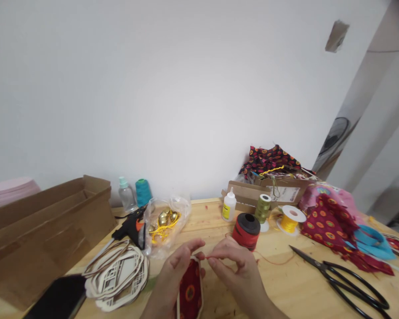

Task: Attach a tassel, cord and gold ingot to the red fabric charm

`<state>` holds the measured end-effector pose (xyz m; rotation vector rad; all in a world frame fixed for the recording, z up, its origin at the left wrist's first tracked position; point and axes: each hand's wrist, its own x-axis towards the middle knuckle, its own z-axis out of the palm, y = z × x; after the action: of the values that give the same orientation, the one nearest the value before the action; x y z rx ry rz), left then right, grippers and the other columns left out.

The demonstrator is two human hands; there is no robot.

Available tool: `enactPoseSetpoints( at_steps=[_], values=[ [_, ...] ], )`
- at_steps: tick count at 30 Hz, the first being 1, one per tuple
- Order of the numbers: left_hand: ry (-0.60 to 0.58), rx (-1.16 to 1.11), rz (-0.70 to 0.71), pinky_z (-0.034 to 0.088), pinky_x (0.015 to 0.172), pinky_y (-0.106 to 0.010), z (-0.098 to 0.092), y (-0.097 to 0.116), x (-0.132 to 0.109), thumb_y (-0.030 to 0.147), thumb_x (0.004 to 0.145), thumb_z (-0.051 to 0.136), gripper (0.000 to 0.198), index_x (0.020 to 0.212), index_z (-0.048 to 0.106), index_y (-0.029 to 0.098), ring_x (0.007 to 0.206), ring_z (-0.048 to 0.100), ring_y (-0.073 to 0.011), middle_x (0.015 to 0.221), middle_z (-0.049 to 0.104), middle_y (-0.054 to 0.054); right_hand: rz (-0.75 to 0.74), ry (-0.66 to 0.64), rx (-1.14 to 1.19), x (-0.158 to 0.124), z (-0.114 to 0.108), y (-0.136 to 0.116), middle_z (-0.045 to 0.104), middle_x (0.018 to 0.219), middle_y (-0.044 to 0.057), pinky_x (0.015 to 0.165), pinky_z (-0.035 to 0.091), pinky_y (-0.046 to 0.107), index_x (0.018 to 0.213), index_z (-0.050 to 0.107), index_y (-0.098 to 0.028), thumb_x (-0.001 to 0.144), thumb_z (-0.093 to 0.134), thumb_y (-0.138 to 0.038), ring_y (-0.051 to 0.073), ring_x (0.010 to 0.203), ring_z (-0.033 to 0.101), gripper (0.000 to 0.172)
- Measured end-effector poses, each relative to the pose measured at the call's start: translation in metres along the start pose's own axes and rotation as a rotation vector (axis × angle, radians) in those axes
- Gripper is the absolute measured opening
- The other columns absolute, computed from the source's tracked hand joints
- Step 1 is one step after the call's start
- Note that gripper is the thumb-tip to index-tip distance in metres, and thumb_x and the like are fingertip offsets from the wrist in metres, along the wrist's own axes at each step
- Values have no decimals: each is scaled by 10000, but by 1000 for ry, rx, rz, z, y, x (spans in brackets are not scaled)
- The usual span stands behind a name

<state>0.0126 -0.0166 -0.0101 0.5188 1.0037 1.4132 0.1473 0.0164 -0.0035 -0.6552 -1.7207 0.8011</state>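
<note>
My left hand [174, 274] is wrapped round a dark red patterned fabric piece with a pale wooden frame [190, 290], its near end cut off by the bottom edge of the view. At the top of this piece, my right hand [236, 270] pinches a thin red cord [209, 257] between thumb and forefinger. Just beyond the right hand stands a spool of red cord [246, 231] with a black top. A loose red strand [275, 263] trails over the table to the right of it. The fingertips partly hide where the cord meets the piece.
Left lie cut wooden frames [118, 277], a glue gun [131, 228], a bag of gold bells [166, 221], a phone [58, 299] and a cardboard box [49, 235]. Right are black scissors [339, 279], a glue bottle [229, 207], a yellow spool [289, 221] and red cloth [332, 228].
</note>
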Motion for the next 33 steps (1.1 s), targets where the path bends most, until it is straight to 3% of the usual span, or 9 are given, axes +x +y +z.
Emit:
enactPoseSetpoints(
  at_steps=[3,6,14,26,33],
  values=[
    [-71,-97,37,476,644,-312,3,0,-2,542,620,552,507,1034,579,249,755,596,-204,923,619,-64,-150,3,-175,-2,-1,-3,620,564,-6,622,384,290,613,617,-185,669,583,-100,122,552,534,107],
    [-148,-164,110,463,688,-339,2,-5,-1,579,642,488,595,1144,479,260,831,584,-238,955,604,-79,-195,-33,-270,-5,0,-3,599,565,-5,617,360,292,605,589,-179,666,577,-110,122,565,518,92],
    [-336,-50,242,421,801,-352,-7,-14,5,505,523,648,696,1159,436,319,925,557,-266,993,601,-69,-230,9,-310,-4,2,-7,583,554,-40,595,333,253,560,518,-174,605,565,-51,97,563,505,139],
    [-353,1,252,402,820,-355,0,-14,3,455,496,701,715,1150,446,324,938,547,-268,998,586,-67,-221,-6,-359,-5,2,-6,597,565,-35,589,337,256,569,528,-196,656,545,-124,109,568,509,115],
    [-341,32,309,379,841,-366,-5,-21,4,476,528,672,773,1212,353,309,980,521,-285,1050,556,-90,-284,-39,-430,-3,-1,-5,628,597,-31,569,302,263,629,599,-208,673,585,-123,110,571,492,97]
  ],
)
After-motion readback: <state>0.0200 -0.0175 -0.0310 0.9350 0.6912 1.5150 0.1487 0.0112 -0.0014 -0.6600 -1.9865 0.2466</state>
